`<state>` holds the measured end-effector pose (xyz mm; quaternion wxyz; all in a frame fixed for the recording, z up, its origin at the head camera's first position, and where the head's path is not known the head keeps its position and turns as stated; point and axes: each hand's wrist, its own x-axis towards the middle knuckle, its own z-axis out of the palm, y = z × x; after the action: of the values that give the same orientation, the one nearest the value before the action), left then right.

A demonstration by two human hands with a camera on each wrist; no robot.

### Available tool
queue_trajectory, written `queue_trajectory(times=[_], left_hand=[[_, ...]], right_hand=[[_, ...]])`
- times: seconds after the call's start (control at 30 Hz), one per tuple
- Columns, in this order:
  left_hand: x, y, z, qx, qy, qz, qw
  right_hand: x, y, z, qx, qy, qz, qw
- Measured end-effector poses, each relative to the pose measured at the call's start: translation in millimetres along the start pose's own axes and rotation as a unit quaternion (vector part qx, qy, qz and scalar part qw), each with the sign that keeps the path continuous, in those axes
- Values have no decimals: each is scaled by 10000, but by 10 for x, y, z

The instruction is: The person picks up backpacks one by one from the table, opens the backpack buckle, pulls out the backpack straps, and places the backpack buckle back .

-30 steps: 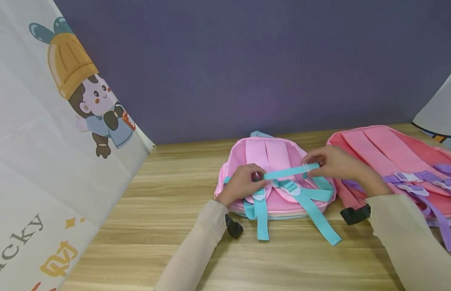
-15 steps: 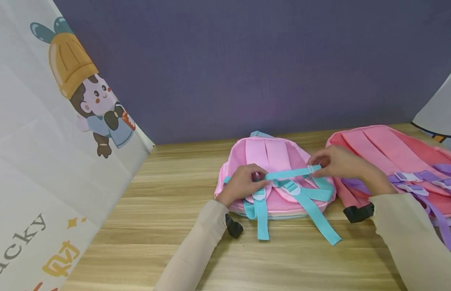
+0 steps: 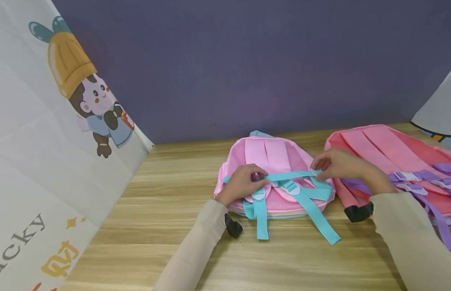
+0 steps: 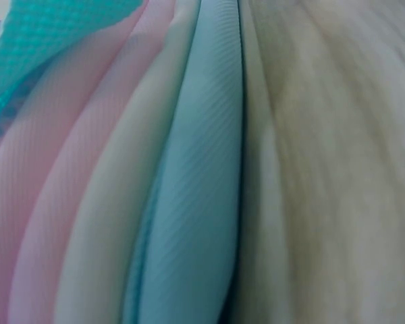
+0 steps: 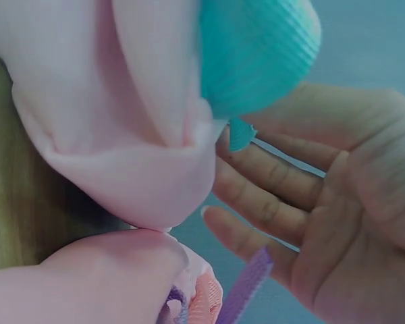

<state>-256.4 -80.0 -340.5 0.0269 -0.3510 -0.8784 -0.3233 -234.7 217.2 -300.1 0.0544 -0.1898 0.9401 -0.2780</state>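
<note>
A small pink backpack (image 3: 278, 151) lies back side up on the wooden table, with turquoise webbing over its lower half. My left hand (image 3: 244, 182) pinches one end of a turquoise strap (image 3: 289, 176) that runs across the pack. At the strap's other end, beside a white slider (image 3: 314, 172), the thumb and fingers of my right hand (image 3: 340, 165) pinch it. In the right wrist view, the right hand (image 5: 310, 196) shows its palm, its fingertips partly hidden behind the pack. The left wrist view shows only the pack's layered edge (image 4: 196, 189), no hand.
A larger coral-pink backpack (image 3: 385, 147) with purple straps (image 3: 427, 178) lies close on the right. Two turquoise strap tails (image 3: 318, 220) hang onto the wooden table (image 3: 145, 226). A dark panel (image 3: 247, 68) stands behind, and a printed white sheet (image 3: 36, 161) at left.
My right hand has shifted slightly right and down with the strap end and white slider, so the strap lies lower over the pack. The left hand has stayed in place.
</note>
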Motion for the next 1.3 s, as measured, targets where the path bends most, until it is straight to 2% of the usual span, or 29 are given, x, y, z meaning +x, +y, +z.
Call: queue_trajectory(times=[0.33, 0.7, 1.03, 1.17, 1.3], left_hand=[[104, -18, 29, -63, 127, 5, 9999], [212, -36, 74, -113, 175, -62, 9998], [249, 24, 64, -62, 146, -71, 9998], [261, 87, 41, 171, 222, -23, 9996], [286, 178, 16, 509, 391, 167, 9978]], right_hand=[[120, 126, -69, 131, -122, 32, 9998], [181, 225, -191, 291, -158, -204, 9992], [38, 368, -312, -84, 507, -163, 9985], [-29, 447, -403, -364, 708, -43, 9968], [-99, 560, -519, -700, 811, 243, 9940]])
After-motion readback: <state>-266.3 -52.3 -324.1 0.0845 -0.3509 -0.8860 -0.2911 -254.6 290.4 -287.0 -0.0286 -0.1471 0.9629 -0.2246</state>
